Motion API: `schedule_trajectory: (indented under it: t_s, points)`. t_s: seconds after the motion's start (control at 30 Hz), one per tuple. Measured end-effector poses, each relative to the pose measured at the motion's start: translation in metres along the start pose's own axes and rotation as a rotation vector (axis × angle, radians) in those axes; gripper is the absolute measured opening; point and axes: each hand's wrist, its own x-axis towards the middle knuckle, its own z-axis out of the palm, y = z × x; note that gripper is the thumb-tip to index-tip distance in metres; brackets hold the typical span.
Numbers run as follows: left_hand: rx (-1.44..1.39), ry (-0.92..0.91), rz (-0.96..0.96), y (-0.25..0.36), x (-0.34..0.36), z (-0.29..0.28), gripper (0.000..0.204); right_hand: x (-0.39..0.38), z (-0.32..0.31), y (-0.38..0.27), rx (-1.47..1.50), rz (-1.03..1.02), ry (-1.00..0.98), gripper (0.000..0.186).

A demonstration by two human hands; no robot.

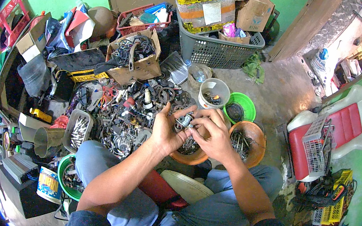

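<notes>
A small grey metal part (184,121) is held between both hands above the knees, over the near rim of an orange bowl (193,159). The left hand (168,127) is cupped around the part from the left, palm turned toward it, fingers curled closed against its side. The right hand (214,135) is closed on the part from the right, with the fingertips pinched at its lower end. The long axis of the part is seen to run roughly upright in the view, tilted slightly, with the upper end pointing away from the body toward a white plastic tub (214,93); the finer shape of the part cannot be made out. A second orange bowl (249,142) of metal pieces is placed just beside the right hand, and a green bowl (241,107) lies beyond it, next to the white tub. A heap of mixed metal scrap (122,110) is spread on the floor to the left of the hands. A grey slatted basket (218,47) is set farther back.
</notes>
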Motion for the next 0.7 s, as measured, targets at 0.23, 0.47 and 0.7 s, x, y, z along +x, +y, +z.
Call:
schedule_trajectory:
  t_s: [0.23, 0.47, 0.7]
  points:
    - [-0.023, 0.024, 0.014, 0.001, 0.0, 0.003, 0.073, 0.0, 0.001, 0.005, 0.147, -0.091, 0.115, 0.025]
    - [-0.053, 0.036, 0.03, 0.001, 0.001, 0.001, 0.073, 0.002, -0.003, -0.002, 0.159, -0.101, 0.238, 0.021]
    - [-0.139, 0.026, 0.027, 0.001, -0.001, 0.009, 0.071, -0.008, 0.008, 0.008, 0.416, 0.066, 0.356, 0.019]
